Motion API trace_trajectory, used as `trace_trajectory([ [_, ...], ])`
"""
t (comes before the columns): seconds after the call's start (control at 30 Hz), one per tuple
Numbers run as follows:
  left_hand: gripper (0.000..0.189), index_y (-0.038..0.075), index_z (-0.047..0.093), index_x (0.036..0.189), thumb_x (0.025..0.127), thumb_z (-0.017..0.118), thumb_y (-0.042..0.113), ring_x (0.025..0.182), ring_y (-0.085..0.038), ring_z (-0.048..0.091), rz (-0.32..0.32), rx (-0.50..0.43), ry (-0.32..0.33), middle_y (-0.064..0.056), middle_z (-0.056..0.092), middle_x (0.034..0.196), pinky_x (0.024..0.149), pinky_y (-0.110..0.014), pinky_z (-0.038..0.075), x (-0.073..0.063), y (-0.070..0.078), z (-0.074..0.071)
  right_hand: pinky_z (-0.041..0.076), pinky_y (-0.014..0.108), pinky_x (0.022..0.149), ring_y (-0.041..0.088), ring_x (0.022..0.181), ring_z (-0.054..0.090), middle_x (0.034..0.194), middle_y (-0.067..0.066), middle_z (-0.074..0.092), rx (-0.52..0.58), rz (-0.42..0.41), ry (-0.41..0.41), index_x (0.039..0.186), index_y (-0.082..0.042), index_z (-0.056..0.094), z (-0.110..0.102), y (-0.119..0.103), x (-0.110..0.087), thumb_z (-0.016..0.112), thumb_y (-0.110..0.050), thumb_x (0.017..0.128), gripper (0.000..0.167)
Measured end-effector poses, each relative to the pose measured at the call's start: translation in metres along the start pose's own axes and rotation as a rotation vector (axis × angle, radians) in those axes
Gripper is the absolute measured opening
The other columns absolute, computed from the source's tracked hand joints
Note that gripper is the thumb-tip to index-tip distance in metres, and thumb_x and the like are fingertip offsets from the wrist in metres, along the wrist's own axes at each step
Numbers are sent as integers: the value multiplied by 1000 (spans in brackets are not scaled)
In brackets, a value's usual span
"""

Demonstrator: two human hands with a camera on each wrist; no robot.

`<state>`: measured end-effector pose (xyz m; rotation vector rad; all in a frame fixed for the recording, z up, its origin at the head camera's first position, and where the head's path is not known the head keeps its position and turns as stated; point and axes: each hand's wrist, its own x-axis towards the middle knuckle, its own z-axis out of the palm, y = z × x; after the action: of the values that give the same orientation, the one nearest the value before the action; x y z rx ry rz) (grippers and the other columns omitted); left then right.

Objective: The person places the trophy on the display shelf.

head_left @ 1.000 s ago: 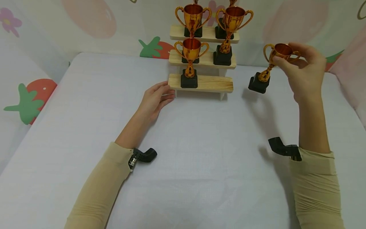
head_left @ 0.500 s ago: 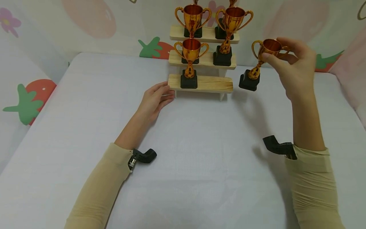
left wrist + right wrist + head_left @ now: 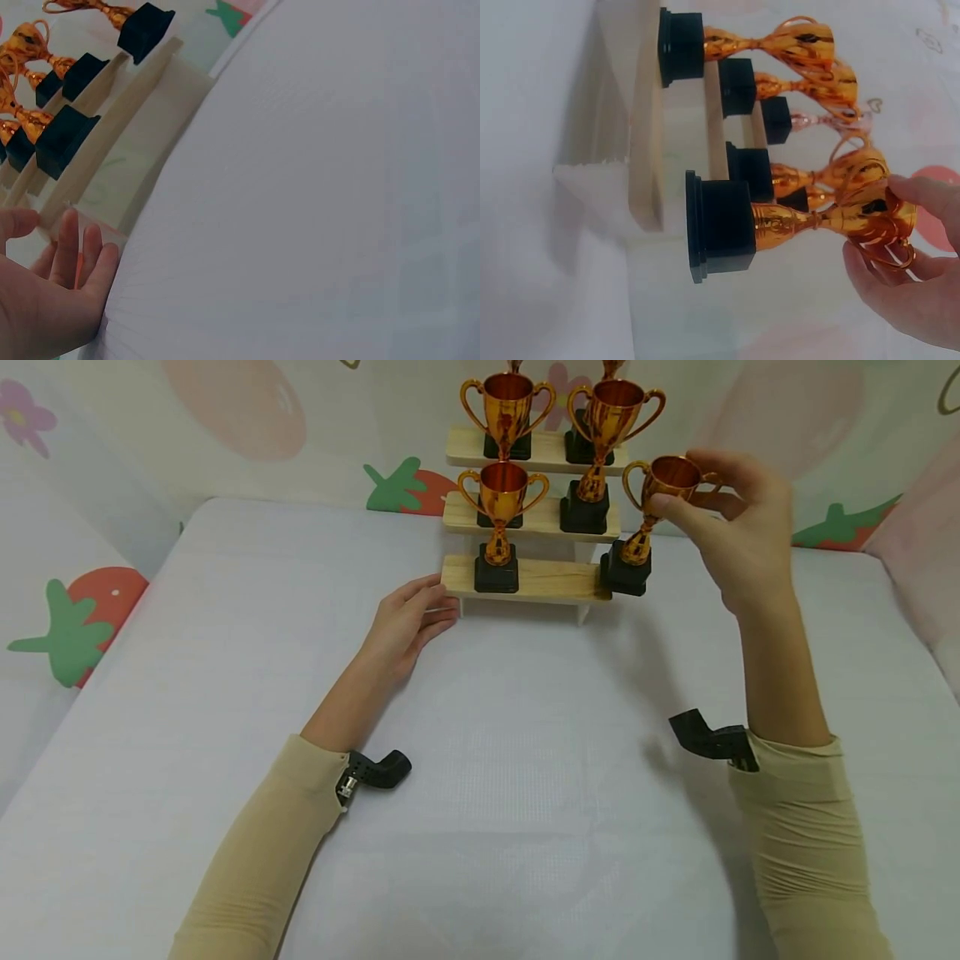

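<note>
My right hand (image 3: 752,539) pinches a small gold two-handled trophy (image 3: 637,545) by its cup, thumb on one side and fingers on the other. The trophy leans slightly, its black base overlapping the right end of the lowest tier of a stepped wooden stand (image 3: 558,578) in the head view. In the right wrist view that trophy's base (image 3: 724,225) hangs apart from the board. My left hand (image 3: 405,620) holds the left end of the lowest tier, its thumb at the board's end and its fingers (image 3: 69,244) below, as the left wrist view shows.
One gold trophy (image 3: 498,539) stands on the left of the lowest tier. Behind it, trophies (image 3: 592,485) stand in pairs on the middle and top tiers; the topmost are cropped. A white cloth (image 3: 517,760) covers the table, and a patterned curtain (image 3: 345,435) hangs behind.
My right hand has moved left with the trophy, from beside the stand to the right end of its lowest tier. My left hand has stayed in place.
</note>
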<state>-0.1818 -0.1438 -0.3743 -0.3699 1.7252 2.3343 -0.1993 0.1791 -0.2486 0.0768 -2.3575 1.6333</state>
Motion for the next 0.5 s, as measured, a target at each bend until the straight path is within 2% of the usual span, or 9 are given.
trace_trajectory([
  [0.23,46,4,46,156,113,52,17,103,-19,65,6,5,-6,-8,64,111,116,-36,51,0,0,0,59,23,101,10,104,65,126,-3,61,-6,-20,-30,140,-6,64,11,-4,0,78,-7,96,46],
  [0.5,45,4,46,156,113,52,16,101,-18,65,12,6,-6,-7,65,108,115,-37,51,0,0,0,59,17,89,12,100,67,124,1,61,23,-66,-68,137,-2,65,23,-6,0,79,-4,94,45],
])
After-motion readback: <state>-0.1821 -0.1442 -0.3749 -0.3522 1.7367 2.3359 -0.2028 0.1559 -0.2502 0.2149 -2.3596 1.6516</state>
